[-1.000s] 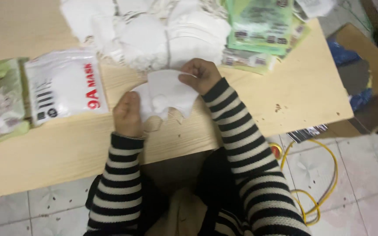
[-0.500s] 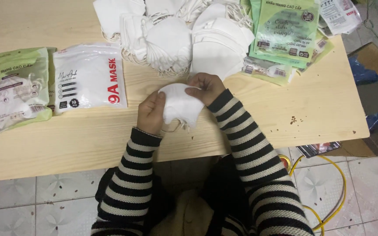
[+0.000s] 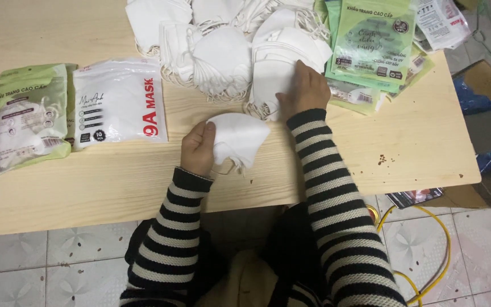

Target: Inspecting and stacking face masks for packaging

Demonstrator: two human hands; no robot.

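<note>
At the left edge of the wooden table (image 3: 115, 176) lies a green mask packet (image 3: 25, 116), and just beside it a white mask packet (image 3: 119, 102) with red print. Toward the near edge, the left hand (image 3: 198, 149) holds a folded white mask (image 3: 238, 136), thumb on top and fingers curled beneath, clamped on the mask's left end. The mask's long axis runs left to right, its free end pointing toward the right forearm; its ear loops hang toward the near edge. Behind it, along the far edge, sits a pile of loose white masks (image 3: 228, 51). The right hand (image 3: 305, 91) rests palm down on the right part of that pile, fingers together and slightly bent over the topmost mask; whether they pinch it cannot be told. The pile therefore lies directly under the right hand, and the held mask is well nearer the left. At the far right corner lies a stack of green printed packets (image 3: 373, 45). A yellow cable (image 3: 439, 250) trails on the tiled floor.
</note>
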